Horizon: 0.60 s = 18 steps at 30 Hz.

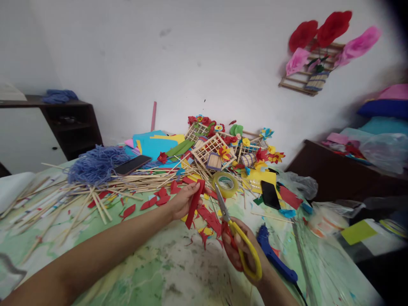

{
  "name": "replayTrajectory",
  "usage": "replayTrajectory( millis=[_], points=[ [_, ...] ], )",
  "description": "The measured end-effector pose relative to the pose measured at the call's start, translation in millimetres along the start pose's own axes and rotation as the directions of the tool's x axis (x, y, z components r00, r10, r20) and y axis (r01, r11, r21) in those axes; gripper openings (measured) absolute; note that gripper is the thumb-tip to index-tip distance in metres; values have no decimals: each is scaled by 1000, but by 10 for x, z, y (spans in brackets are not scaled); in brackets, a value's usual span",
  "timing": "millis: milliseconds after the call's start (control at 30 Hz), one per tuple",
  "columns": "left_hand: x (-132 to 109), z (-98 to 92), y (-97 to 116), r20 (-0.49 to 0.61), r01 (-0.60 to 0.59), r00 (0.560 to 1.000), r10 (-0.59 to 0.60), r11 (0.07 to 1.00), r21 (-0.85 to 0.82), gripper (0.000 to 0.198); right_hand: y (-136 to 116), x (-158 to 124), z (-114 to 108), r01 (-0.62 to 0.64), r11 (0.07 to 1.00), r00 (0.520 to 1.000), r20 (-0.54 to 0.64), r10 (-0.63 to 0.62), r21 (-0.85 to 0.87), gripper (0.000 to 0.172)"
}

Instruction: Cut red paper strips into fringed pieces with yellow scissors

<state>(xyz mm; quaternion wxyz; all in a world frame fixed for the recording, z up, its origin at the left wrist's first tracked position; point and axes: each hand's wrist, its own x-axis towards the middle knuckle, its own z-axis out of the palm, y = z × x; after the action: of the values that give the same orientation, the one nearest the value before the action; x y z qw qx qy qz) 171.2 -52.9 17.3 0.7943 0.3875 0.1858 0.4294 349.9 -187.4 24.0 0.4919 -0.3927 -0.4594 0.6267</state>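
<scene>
left hand (182, 202) pinches red paper strip (194, 204); right hand (237, 248) grips yellow scissors (250, 259); plastic tub (328, 223), contents unclear

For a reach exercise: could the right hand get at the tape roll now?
Probably yes: the tape roll lies just past the scissors held in the right hand, only paper scraps between.

Narrow strip of red craft paper (194, 204), held near-upright, pinched in the left hand (183, 202). Scissors with yellow plastic handles (250, 255) sit in the right hand (237, 246), fingers through the loops; steel blades (222, 204) angled up and to the left, tips just beside the strip, not touching it.
</scene>
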Motion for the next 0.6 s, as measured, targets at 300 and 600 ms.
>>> replayTrajectory(
  millis=[300, 600],
  points=[
    [-27, 53, 5, 18, 73, 997, -76, 992, 99, 19, 74, -88, 48, -50, 980, 975, 220, 6, 194, 38],
    [-30, 64, 44, 39, 68, 997, -73, 990, 127, 19, 134, -73, 32, -83, 988, 978, 203, 56, 127, 37]
  ],
)
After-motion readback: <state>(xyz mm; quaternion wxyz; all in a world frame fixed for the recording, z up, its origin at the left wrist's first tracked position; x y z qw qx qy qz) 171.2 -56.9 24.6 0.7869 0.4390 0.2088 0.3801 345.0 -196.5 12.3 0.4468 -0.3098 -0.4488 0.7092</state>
